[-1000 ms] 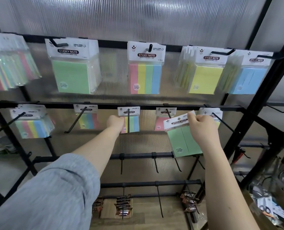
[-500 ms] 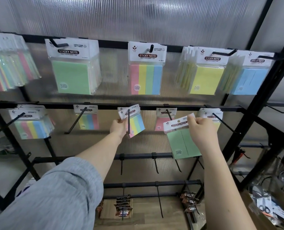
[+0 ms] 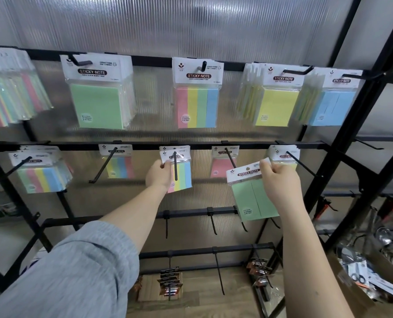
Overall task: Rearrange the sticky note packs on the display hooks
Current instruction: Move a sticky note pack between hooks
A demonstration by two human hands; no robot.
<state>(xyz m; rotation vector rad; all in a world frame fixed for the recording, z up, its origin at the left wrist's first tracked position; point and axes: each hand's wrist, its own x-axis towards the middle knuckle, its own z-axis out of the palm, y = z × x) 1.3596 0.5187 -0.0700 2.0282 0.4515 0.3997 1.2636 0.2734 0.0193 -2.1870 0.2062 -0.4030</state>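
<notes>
Pinching a striped pack (image 3: 179, 173) on the middle hook (image 3: 175, 166), her left hand (image 3: 160, 175) must slide it off, while her right hand (image 3: 280, 182), at three o'clock, grips a green pack (image 3: 250, 198).

Green sticky note pack (image 3: 253, 193) with white "STICKY NOTE" header, tilted, off any hook, held by its header's top right corner below the pink pack's hook. Striped multicolor pack (image 3: 179, 172) hangs on the middle-row center hook (image 3: 175, 165), header pinched at left.
</notes>
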